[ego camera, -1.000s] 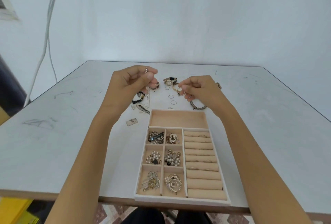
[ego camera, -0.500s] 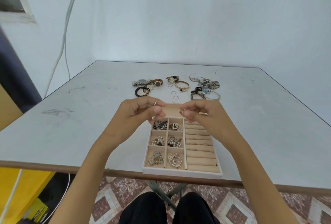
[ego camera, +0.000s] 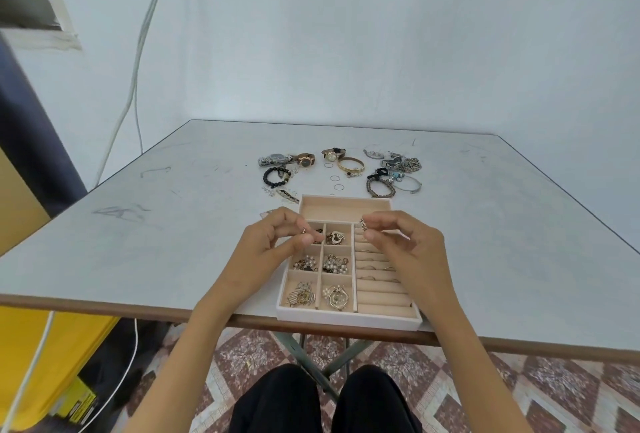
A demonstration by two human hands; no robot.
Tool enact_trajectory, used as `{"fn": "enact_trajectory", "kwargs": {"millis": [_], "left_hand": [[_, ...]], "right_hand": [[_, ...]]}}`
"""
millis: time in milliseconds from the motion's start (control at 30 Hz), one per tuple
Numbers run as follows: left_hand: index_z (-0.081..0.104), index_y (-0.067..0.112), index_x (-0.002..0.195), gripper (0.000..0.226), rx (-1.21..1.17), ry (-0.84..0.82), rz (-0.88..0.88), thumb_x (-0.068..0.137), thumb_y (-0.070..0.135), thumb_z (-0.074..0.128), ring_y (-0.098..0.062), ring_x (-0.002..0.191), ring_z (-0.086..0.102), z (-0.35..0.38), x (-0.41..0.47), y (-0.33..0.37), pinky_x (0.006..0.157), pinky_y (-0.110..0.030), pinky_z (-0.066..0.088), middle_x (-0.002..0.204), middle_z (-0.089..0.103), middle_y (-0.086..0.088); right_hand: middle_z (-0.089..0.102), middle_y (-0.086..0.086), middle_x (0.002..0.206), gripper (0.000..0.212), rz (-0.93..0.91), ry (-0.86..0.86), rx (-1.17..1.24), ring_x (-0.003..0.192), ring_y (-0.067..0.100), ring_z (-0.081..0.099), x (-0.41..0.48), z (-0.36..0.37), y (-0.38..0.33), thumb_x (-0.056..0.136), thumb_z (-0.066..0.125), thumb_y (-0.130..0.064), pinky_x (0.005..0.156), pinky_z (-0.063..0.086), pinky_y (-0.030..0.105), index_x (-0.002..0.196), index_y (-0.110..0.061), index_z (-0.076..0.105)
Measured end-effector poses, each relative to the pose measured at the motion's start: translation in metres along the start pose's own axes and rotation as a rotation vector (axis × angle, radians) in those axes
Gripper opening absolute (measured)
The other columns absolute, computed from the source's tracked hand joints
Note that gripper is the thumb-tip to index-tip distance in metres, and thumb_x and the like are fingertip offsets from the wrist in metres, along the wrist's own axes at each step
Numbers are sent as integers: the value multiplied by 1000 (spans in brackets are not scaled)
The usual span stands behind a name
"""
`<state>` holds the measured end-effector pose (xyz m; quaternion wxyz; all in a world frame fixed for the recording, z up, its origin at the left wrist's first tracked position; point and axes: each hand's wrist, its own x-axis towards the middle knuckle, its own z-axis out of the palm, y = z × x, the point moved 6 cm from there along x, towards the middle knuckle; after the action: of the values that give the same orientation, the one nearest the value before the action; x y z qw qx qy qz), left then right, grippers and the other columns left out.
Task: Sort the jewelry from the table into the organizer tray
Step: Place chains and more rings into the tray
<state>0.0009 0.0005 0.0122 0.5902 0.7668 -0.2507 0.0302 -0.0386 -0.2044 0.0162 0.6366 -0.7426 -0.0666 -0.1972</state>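
Note:
A beige organizer tray (ego camera: 346, 317) sits at the table's near edge, its small compartments filled with earrings and its right side lined with ring rolls. My left hand (ego camera: 266, 252) hovers over the tray's left compartments and pinches a small ring (ego camera: 303, 230). My right hand (ego camera: 405, 247) hovers over the ring rolls and pinches another small ring (ego camera: 363, 223) between thumb and fingertip. Beyond the tray lie watches (ego camera: 306, 159), a gold bangle (ego camera: 351, 165), a black bead bracelet (ego camera: 276, 177), loose thin rings (ego camera: 334, 178) and a heap of silver chains (ego camera: 398, 164).
The grey table (ego camera: 173, 231) has scuff marks on its left part. White cables hang down the wall at the left. A yellow object stands on the floor under the table's left corner. My knees in black trousers show below the table edge.
Both hands have drawn back from the jewelry pile toward me, each carrying a small ring, and now hover over the tray. The camera view has pulled back and tilted.

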Motion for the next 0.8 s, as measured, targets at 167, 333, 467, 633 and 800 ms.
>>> {"fn": "enact_trajectory", "kwargs": {"millis": [167,333,467,633,800], "left_hand": [[68,25,88,11,164,58,40,80,32,68,-2,103,54,-5,1,-4,74,-6,31,104,68,16],[73,29,85,9,245,68,16,78,34,72,3,111,48,-7,0,-9,81,-3,28,109,63,19],[75,27,79,3,255,82,-26,76,27,77,4,114,46,-7,-3,-13,91,-12,28,109,62,23],[76,31,70,5,324,94,-12,74,29,79,4,112,45,-7,-3,-14,95,-18,29,109,61,29],[74,38,80,22,372,85,37,65,54,71,9,113,44,-8,-2,-15,94,-13,26,109,61,30]], "right_hand": [[73,-7,91,21,3,42,-14,89,9,69,1,-5,3,82,71,-4,80,53,19,94,-21,74],[73,-8,92,19,-4,50,-32,89,8,68,1,-6,5,82,71,-6,82,54,22,93,-21,74],[73,-8,93,17,-10,52,-52,91,9,68,0,-7,7,83,71,-6,83,54,23,93,-19,74],[73,-12,90,15,-25,53,-80,86,5,67,-1,-7,6,83,71,-7,80,52,17,92,-18,74],[73,-11,89,15,-44,52,-112,85,3,66,-1,-6,5,83,71,-7,81,52,15,92,-18,74]]}}
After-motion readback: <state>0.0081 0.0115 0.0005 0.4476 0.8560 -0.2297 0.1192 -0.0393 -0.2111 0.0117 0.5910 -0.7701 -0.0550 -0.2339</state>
